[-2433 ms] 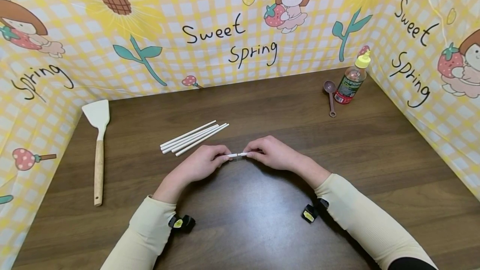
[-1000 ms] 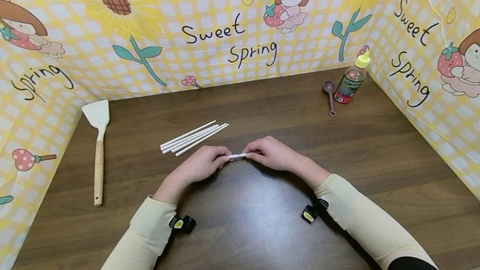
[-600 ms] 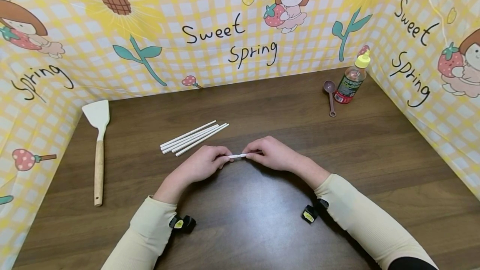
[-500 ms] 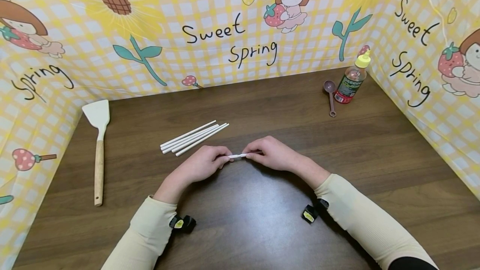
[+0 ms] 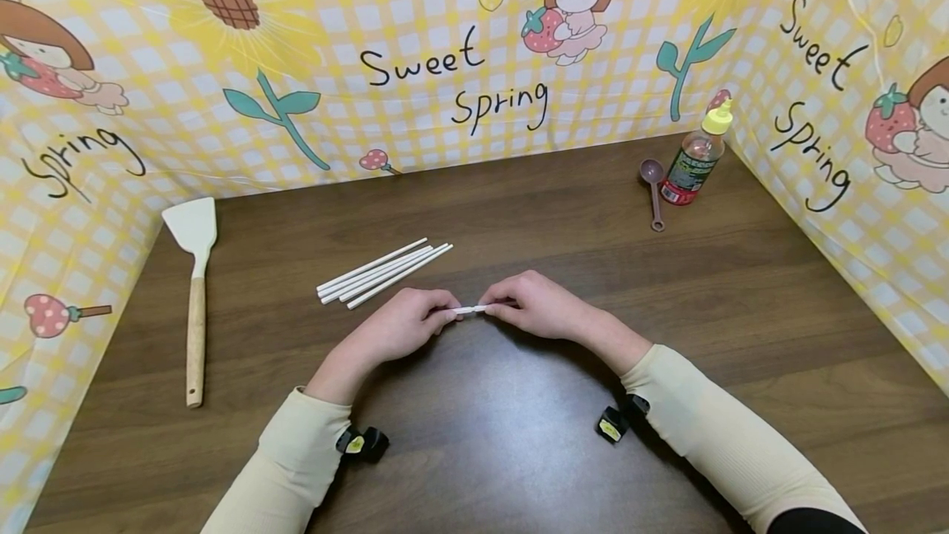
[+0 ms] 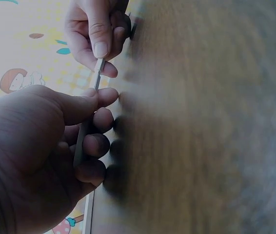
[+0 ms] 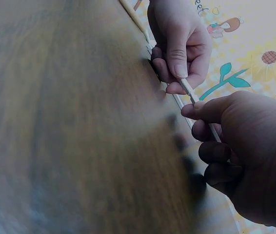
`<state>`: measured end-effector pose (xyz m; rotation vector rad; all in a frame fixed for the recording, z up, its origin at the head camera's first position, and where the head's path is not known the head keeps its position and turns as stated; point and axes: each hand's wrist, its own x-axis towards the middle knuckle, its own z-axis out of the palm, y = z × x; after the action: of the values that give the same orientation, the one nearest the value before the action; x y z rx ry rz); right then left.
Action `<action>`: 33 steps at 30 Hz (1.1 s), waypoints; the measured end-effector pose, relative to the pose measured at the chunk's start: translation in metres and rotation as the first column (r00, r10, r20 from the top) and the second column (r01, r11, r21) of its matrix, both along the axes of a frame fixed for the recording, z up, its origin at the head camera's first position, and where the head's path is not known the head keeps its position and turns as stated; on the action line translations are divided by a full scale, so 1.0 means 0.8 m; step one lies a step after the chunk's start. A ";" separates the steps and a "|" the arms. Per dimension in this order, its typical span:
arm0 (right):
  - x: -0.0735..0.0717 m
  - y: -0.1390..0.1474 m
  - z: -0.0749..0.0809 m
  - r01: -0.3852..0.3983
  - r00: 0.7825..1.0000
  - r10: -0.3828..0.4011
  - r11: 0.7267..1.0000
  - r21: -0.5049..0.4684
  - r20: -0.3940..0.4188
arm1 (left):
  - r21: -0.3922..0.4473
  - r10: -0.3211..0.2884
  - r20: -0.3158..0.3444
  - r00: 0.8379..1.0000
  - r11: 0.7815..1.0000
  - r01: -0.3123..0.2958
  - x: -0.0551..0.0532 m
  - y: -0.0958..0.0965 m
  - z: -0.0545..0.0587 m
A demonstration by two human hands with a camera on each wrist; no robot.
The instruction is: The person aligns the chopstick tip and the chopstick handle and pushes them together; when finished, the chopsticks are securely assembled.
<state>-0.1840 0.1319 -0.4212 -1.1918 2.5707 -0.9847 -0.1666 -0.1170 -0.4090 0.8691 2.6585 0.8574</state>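
Note:
Near the middle of the table, my left hand [image 5: 404, 324] pinches a thin white stick [image 5: 463, 311] between thumb and fingers. Opposite it, my right hand [image 5: 539, 305] pinches a white stick [image 5: 480, 308] the same way. The two sticks line up end to end across the short space between the fingertips, with a small step where they meet. In the left wrist view, the left hand's stick [image 6: 79, 148] runs down behind the curled fingers. Most of the right hand's stick [image 7: 215, 132] is hidden by that hand in the right wrist view.
Several more white sticks [image 5: 385, 272] lie side by side behind the left hand. A white spatula [image 5: 195, 287] with a wooden handle lies at the left. At the back right, a brown measuring spoon [image 5: 653, 188] lies beside a yellow-capped bottle [image 5: 693, 167]. Patterned cloth [image 5: 423, 138] walls the table.
The dark gap seen between the two stick ends earlier has closed, and the hands have come very slightly nearer each other. Everything else lies where it was.

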 end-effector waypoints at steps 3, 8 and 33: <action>0.001 0.000 0.001 0.005 1.000 -0.005 1.000 0.000 0.005 | -0.001 0.000 -0.003 1.000 1.000 0.000 0.000 0.000 0.000; 0.000 0.000 0.000 0.011 1.000 -0.011 1.000 -0.003 0.012 | -0.005 0.003 -0.005 1.000 1.000 -0.003 0.000 -0.001 -0.001; 0.000 0.000 -0.002 -0.003 1.000 0.003 1.000 -0.001 0.005 | 0.002 -0.033 -0.019 0.999 0.999 0.033 0.001 0.001 0.001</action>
<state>-0.1842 0.1320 -0.4226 -1.1916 2.5637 -0.9879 -0.1661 -0.1163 -0.4082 0.9238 2.6523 0.8493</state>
